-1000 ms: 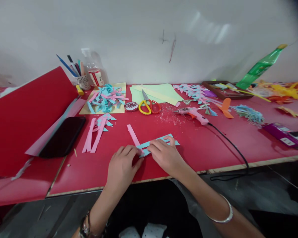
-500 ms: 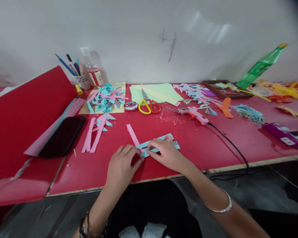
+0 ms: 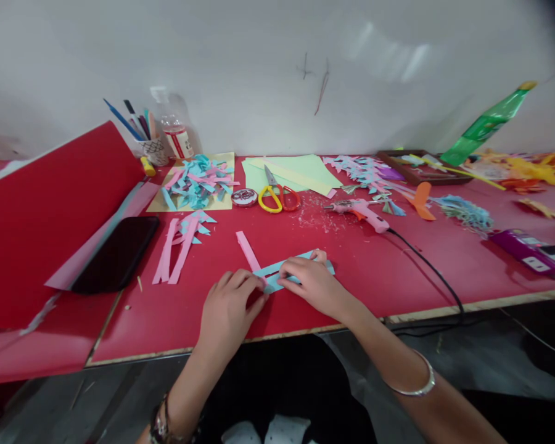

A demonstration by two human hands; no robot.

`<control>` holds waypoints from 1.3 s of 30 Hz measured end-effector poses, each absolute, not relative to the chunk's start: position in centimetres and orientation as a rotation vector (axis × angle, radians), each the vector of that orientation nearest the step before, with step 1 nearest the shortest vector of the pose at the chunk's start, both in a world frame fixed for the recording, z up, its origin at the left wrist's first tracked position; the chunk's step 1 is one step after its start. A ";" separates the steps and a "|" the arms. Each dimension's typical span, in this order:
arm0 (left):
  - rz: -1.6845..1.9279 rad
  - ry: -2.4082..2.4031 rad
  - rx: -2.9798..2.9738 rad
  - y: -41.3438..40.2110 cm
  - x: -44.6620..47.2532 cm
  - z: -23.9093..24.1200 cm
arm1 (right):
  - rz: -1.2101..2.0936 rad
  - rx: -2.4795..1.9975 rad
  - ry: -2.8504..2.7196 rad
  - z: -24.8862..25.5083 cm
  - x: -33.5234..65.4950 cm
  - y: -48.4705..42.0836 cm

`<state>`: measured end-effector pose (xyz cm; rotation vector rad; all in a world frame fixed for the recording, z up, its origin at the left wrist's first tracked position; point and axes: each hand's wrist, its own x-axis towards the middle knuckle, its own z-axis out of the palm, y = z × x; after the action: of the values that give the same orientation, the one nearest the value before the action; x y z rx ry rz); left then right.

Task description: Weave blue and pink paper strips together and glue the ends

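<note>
Left hand (image 3: 230, 303): lay back up over the worktop's (image 3: 370, 265) near edge, knuckles bent, fingers angled right, forearm running down past the edge.
Left grip: thumb and forefinger pinched the left ends of the blue strips, where the pink strip met them.
Right hand (image 3: 318, 282): reached across the near edge from the right, palm down, outer fingers stretched over the strips' right half.
Right grip: thumb and forefinger tips stood close together on the paper; whether they pinched it or only pressed could not be told.
Blue strips (image 3: 271, 269): lay near the middle of the near edge, slanting away to the right, a narrow red gap between them.
Pink strip (image 3: 246, 250): ran from the left fingertips toward the far edge, leaning left.
Beyond the hands: scissors (image 3: 276, 191) toward the far edge, a glue gun (image 3: 361, 211) to their right.
Hidden: the strips' joined end, under the left fingertips; much of their right half, under the right hand.
Cut off: both forearms, by the bottom border; a red board (image 3: 60, 228), by the left one.
Hard to make out: the contents of a brown tray (image 3: 453, 179) and the yellow-orange heap (image 3: 530, 172) toward the far right corner.
</note>
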<state>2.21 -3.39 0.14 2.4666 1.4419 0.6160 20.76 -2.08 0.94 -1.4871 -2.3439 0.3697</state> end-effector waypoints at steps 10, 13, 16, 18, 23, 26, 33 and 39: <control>0.670 1.379 2.692 -3.7 2.1 -0.1 | 0.265 -1.515 -2.369 0.9 20.7 -2.2; 0.657 1.296 2.796 -3.7 1.8 -0.2 | 0.165 -1.503 -2.368 1.0 20.7 -2.3; 0.612 1.233 2.867 -3.8 1.3 -0.1 | 0.070 -1.470 -2.359 0.9 20.7 -2.6; 0.589 1.197 2.896 -4.0 1.1 -0.1 | 0.058 -1.460 -2.346 0.9 20.5 -2.9; 0.536 1.194 2.923 -4.4 1.0 -0.2 | 0.044 -1.492 -2.391 1.0 20.0 -3.1; 0.554 1.204 2.914 -4.5 1.0 -0.2 | 0.093 -1.486 -2.465 1.4 19.9 -2.7; 0.593 1.209 2.908 -4.4 0.9 -0.6 | 0.203 -1.502 -2.484 2.8 19.5 -1.5; 0.617 1.203 2.920 -4.5 0.8 -0.7 | 0.273 -1.524 -2.547 3.2 19.8 -0.5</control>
<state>0.85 -4.53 -0.71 2.9197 1.2032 0.6174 19.84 -0.50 3.20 -1.5240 -2.5470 0.2730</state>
